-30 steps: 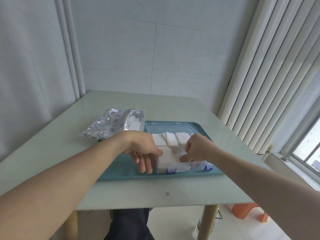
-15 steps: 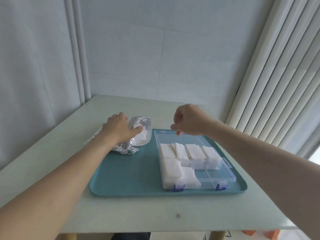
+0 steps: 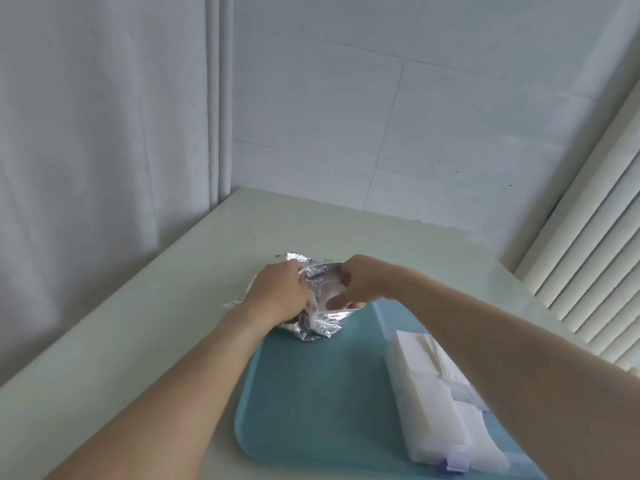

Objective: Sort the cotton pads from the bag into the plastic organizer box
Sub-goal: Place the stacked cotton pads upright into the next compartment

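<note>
- Left hand [image 3: 277,294]: grip curled tight round the crumpled foil bag [image 3: 320,306].
- Right hand [image 3: 360,284]: grip on the bag's open mouth, fingers reaching inside.
- Bag overlaps the teal tray [image 3: 311,393].

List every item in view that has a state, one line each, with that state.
Foil bag: crumpled, mouth open, lying partly over the tray's far left corner.
Left hand: grips the bag's left side.
Right hand: fingers at the bag's mouth; grip unclear.
Organizer box: on the tray, near compartments filled with cotton pads; lid position unclear.
Tray: flat on the table.
</note>
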`<action>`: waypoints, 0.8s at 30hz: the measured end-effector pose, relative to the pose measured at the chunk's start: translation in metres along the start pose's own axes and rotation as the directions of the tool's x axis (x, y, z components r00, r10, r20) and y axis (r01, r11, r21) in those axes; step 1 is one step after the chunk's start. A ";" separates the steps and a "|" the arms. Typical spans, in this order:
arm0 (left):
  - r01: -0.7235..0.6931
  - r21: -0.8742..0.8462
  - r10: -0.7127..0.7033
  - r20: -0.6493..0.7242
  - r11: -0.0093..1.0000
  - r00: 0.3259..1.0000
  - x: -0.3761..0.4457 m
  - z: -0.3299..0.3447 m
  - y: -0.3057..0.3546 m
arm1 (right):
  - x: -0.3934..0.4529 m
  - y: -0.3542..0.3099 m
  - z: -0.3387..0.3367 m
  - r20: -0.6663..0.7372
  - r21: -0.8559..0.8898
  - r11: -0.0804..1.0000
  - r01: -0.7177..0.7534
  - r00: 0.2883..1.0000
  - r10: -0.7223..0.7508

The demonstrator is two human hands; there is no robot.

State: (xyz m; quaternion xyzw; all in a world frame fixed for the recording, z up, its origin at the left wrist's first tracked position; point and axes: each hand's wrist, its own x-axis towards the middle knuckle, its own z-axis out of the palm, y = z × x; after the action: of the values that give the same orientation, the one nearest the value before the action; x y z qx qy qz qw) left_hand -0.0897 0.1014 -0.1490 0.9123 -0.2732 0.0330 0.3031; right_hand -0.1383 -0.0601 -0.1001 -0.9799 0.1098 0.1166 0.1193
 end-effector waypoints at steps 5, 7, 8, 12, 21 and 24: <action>0.030 -0.108 -0.031 -0.012 0.994 0.999 0.007 0.003 -0.010 | 0.015 0.003 0.002 -0.012 0.081 0.994 0.077 0.997 -0.076; 0.039 -0.085 -0.043 -0.040 0.996 0.998 0.008 0.004 -0.012 | 0.018 0.006 0.002 -0.030 0.138 0.986 0.098 0.995 -0.094; 0.041 -0.030 -0.042 -0.060 0.999 0.997 0.007 0.004 -0.011 | 0.019 0.007 0.003 -0.044 0.153 0.982 0.112 0.993 -0.106; 0.060 -0.011 -0.060 -0.014 0.998 0.998 0.004 0.001 -0.012 | 0.015 0.003 0.007 -0.074 0.249 0.957 0.150 0.988 -0.136; 0.079 -0.145 -0.083 -0.017 0.986 0.996 0.005 0.000 -0.017 | 0.014 -0.004 0.004 -0.130 0.238 0.967 0.091 0.990 -0.061; 0.090 -0.130 -0.099 -0.062 0.987 0.993 0.004 -0.001 -0.015 | 0.012 -0.003 0.001 -0.230 0.215 0.973 0.079 0.973 -0.029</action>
State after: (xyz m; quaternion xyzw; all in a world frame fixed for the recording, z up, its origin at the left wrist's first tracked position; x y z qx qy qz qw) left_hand -0.0784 0.1105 -0.1553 0.9014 -0.2208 0.0325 0.3711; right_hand -0.1269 -0.0594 -0.1039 -0.9699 0.1082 -0.0117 0.2180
